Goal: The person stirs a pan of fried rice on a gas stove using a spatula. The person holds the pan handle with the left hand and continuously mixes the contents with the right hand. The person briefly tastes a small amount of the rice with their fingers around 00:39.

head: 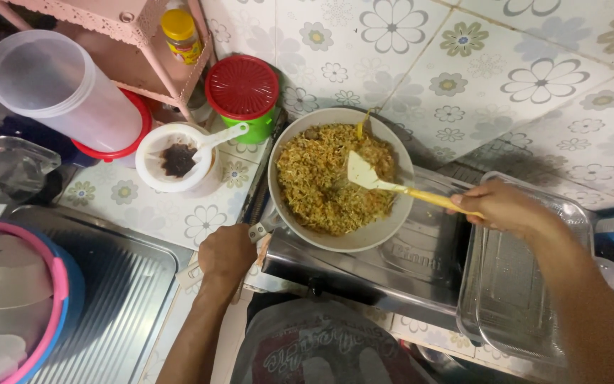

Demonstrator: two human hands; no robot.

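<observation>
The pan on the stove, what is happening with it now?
A person stands at a small stove. The left hand grips the handle of a grey pan full of yellow fried noodles. The right hand holds a spatula, its blade resting on the food. An empty clear tray sits beside the stove.

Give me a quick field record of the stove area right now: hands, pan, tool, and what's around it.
left hand: gripping the pan handle
right hand: holding the yellow handle of a spatula
pan: pale, on a steel stove, filled with yellowish fried noodles or rice
spatula blade: white, resting in the food
left of pan: white cup with dark powder and a spoon; green container with red lid
right of stove: clear trays
far left: steel sink
</observation>
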